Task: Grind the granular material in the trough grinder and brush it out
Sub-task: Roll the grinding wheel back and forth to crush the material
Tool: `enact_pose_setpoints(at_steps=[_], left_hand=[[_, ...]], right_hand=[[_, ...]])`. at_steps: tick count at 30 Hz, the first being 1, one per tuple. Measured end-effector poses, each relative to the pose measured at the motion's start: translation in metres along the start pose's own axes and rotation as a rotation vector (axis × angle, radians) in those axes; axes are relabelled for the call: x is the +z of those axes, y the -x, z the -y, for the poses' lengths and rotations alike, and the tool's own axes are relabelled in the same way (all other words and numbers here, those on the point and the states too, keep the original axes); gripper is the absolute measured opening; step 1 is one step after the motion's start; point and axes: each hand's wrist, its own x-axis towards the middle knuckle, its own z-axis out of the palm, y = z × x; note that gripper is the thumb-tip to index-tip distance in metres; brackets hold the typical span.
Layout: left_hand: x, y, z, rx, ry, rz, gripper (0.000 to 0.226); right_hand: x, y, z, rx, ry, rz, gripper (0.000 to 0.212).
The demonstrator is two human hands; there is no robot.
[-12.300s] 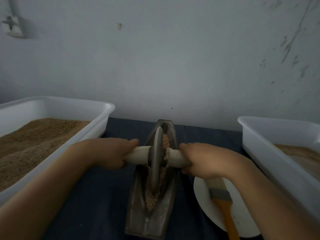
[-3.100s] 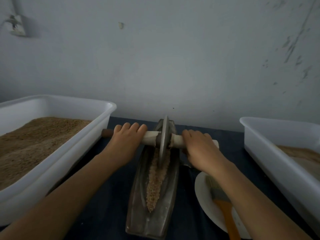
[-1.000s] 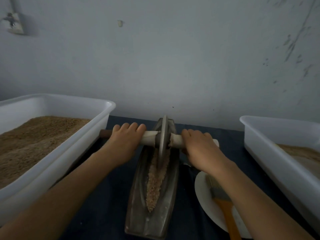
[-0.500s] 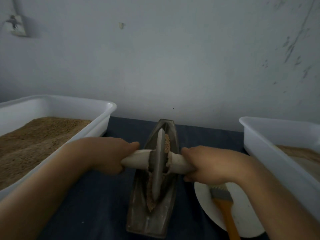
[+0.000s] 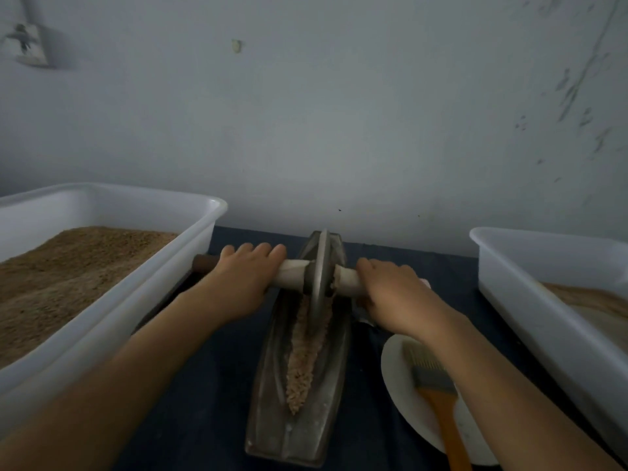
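Much of the scene is cut off or dim: the left tub [image 5: 190, 232] runs out of view at the left edge, the right tub [image 5: 503, 266] at the right edge, and the brush [image 5: 438, 396] loses the end of its orange handle at the bottom. The right forearm covers part of the plate [image 5: 401, 396] the brush lies on, and a small shiny thing just past the right hand is too hidden to make out. The palms and thumbs of both hands are out of sight under the axle [image 5: 292, 273], so only the backs and knuckles show. Counted: two white tubs, each holding brown granular material, one trough [image 5: 272, 419], one wheel [image 5: 319, 266], one axle, one plate, one brush, two hands. The left hand [image 5: 244, 283] lies over the axle left of the wheel, four fingers curled forward across it; a dark axle tip sticks out beyond it near the left tub. The right hand [image 5: 390, 294] wraps the axle right of the wheel in the same way. The wheel stands upright on edge at the far end of the trough, which sits on a dark cloth [image 5: 210, 385] between the tubs. A strip of pale grain [image 5: 302, 368] lies along the trough's groove, from the wheel toward the near end.
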Motion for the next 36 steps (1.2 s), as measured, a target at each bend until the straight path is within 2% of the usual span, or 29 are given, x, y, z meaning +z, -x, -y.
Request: enact_pose_setpoints(at_steps=[3, 6, 10, 17, 20, 23, 26, 30, 36], left_hand=[[0.010, -0.003, -0.002, -0.016, -0.008, -0.156, 0.040], [0.011, -0.001, 0.000, -0.006, 0.039, -0.140, 0.039], [-0.003, 0.006, 0.004, 0.033, 0.038, 0.039, 0.041], [-0.052, 0.031, 0.007, 0.153, 0.182, 0.542, 0.032], [-0.063, 0.039, 0.010, 0.183, 0.198, 0.634, 0.029], [-0.061, 0.036, 0.010, 0.169, 0.223, 0.647, 0.030], [-0.051, 0.028, 0.008, 0.118, 0.263, 0.600, 0.032], [-0.034, 0.016, 0.007, 0.072, 0.219, 0.441, 0.037], [0.001, 0.004, 0.001, 0.015, -0.016, -0.033, 0.037]], right_hand=[[0.008, -0.004, -0.003, 0.004, 0.053, -0.100, 0.026], [0.006, -0.003, -0.001, -0.003, 0.056, -0.105, 0.027], [-0.005, 0.005, 0.006, -0.033, 0.054, 0.013, 0.022], [-0.046, 0.029, 0.021, -0.086, -0.103, 0.398, 0.028], [-0.055, 0.036, 0.023, -0.131, -0.101, 0.463, 0.030], [-0.054, 0.035, 0.023, -0.135, -0.090, 0.440, 0.030], [-0.041, 0.026, 0.021, -0.097, -0.079, 0.348, 0.025], [-0.024, 0.013, 0.012, -0.037, -0.080, 0.238, 0.026], [-0.001, 0.004, 0.004, -0.007, 0.041, -0.014, 0.025]])
